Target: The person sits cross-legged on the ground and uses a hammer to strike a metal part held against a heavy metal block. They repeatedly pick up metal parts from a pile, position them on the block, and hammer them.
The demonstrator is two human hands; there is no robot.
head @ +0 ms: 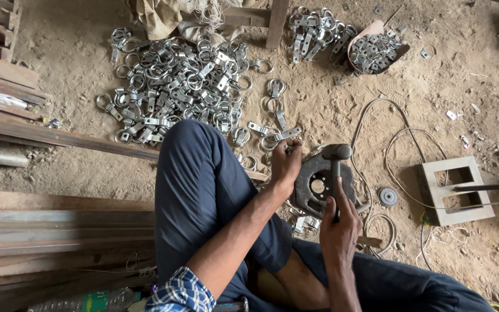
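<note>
Nearby, curved scoop (376, 29) full of metal clamps (373, 52), right hand (339, 222) gripping hammer (336, 159)

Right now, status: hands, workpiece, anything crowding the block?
Right hand gripping hammer, head over round iron block. Left hand pinning a metal ring clip at block edge. Loose cable lies close beside block.

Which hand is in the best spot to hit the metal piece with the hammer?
Probably the right hand: it grips the hammer above the round iron plate. The left hand is busy holding a ring clamp at the plate's edge.
</note>
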